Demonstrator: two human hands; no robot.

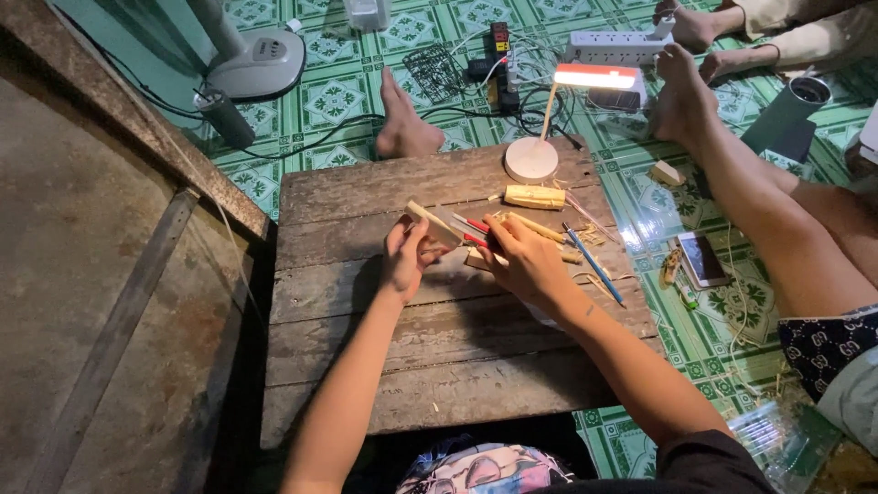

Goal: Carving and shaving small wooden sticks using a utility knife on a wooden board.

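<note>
On the low wooden table (366, 366), working rightward, the left hand (402, 256) has its fingers closed around one pale wooden block (433, 224), held just above the boards. Beside it, the right hand (523, 261) curls its fingers around one red-handled tool (473, 231), its tip meeting the block. Beyond lie one short bamboo piece (535, 197), one blue pencil (593, 263) and one lit desk lamp (549, 128). Off the table, one phone (702, 259) rests on the green tiled floor (338, 91).
</note>
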